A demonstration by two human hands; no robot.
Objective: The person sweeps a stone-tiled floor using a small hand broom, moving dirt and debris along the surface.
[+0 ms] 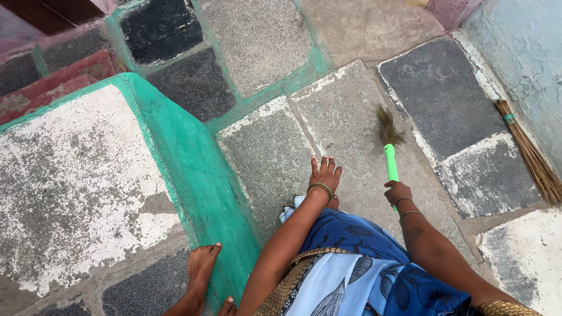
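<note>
Your right hand point(398, 192) gripped the green-handled broom point(390, 153), its long axis running toward twelve o'clock; your left hand point(325, 174) lay empty at nine o'clock, fingers spread on the stone floor point(345, 111).

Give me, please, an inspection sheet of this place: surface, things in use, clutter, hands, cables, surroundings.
Surface: stone floor of grey and dark slabs, with worn white paint and green joints.
Things in use: small broom with a green handle and a brown brush, tip pointing away from the person.
Clutter: second broom of brown straw lying by the wall, apart from the hands.
Hands: right hand closed on the small broom's handle; left hand open, fingers spread, holding nothing, low over the floor.
Cables: nothing seen.
Surroundings: raised green-edged step on the left; pale blue wall at the right; a bare foot of another person beside the step.
</note>
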